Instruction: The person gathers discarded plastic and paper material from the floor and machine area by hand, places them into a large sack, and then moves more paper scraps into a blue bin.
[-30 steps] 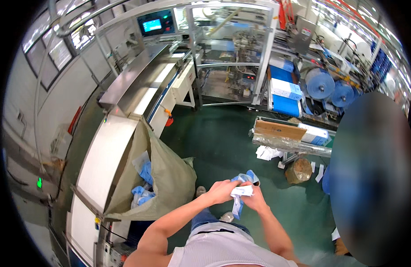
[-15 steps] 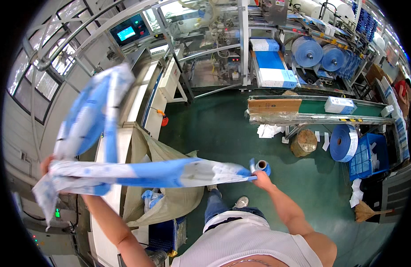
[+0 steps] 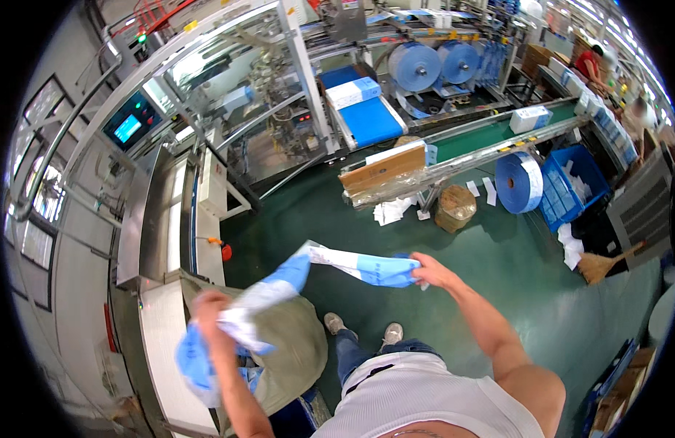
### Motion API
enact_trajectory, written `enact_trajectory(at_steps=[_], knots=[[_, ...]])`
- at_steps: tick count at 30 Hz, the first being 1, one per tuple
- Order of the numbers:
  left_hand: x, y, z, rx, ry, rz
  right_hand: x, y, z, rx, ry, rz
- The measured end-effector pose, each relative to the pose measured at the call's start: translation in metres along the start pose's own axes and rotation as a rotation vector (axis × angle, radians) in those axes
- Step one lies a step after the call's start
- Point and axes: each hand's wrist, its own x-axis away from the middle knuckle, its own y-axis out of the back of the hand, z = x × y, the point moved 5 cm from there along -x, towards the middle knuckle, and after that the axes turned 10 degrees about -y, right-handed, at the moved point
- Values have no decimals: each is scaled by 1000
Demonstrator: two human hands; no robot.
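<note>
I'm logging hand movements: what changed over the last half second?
The left hand moved rightward, toward the sack. The film strip, nearly straight between the hands before, now bends upward. The right hand still grips it; the blue floor roll and broom stayed put.

L grip [image 3: 212, 312] curled, blurred | R grip [image 3: 432, 271] clenched | arms [image 3: 485, 330] fwd, apart

White sleeveless top [image 3: 432, 398], blue jeans [image 3: 352, 359]

Left head-worn fisheye, facing down and forward, floor [image 3: 301, 212] well below
</note>
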Motion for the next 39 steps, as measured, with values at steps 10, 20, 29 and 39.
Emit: enact_trajectory(at_steps=[10,20,29,39], knots=[[-17,-170,-116,435,-259,523,59,-123,170,643,663,-18],[-43,208,20,-344,-387,-619,-46,-101,32,608,637,-280],[-74,358,65,-297,-21,-723,-83,-14,-163,790,-55,-316],[-26,-105,-53,386,119,585,-3,-136,183,705,448,-121]])
